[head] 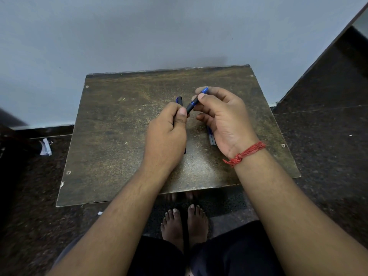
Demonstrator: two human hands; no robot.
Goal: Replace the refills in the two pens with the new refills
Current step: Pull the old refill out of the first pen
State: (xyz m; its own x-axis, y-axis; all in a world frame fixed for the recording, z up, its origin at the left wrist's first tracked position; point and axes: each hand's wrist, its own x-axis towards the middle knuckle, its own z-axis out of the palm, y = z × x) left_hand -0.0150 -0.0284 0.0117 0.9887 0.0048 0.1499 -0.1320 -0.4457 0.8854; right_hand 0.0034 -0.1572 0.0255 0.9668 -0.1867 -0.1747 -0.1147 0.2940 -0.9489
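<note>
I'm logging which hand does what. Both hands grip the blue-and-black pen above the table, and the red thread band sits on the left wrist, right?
Not quite: the red thread band is on the right wrist, as the head view shows. Both the left hand and right hand do grip the pen above the table.

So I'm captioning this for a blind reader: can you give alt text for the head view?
Two bare hands hold a blue and black pen above a worn brown table, the left hand at its black end, the right hand at its blue end. Another pen and blue refills lie beneath them.
</note>
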